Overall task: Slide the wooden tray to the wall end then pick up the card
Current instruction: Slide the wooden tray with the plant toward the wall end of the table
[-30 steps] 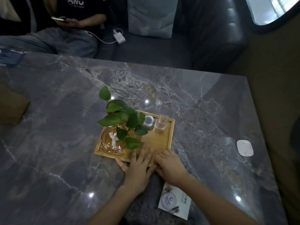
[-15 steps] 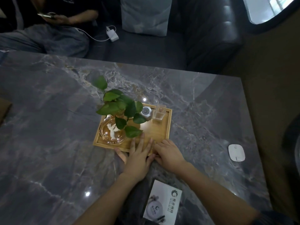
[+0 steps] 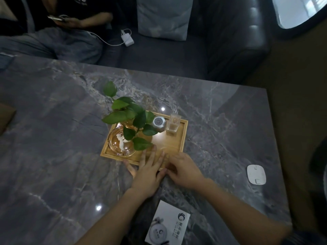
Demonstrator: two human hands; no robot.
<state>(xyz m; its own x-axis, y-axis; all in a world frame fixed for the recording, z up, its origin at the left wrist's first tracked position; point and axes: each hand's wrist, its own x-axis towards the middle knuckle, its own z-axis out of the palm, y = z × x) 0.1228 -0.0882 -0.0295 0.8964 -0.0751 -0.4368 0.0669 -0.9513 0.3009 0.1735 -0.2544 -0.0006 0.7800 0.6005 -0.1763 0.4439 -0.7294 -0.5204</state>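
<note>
Readable text: "NG" in white letters on the seated person's black shirt (image 3: 79, 4), cut off at frame top. Card (image 3: 167, 225) has a swirl logo plus small print, too blurred to read.

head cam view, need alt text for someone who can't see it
Two bare hands, left hand and right hand, press on the near edge of a wooden tray on a grey marble table. The tray holds a leafy plant and a glass ashtray; a white card lies nearer the person.
</note>
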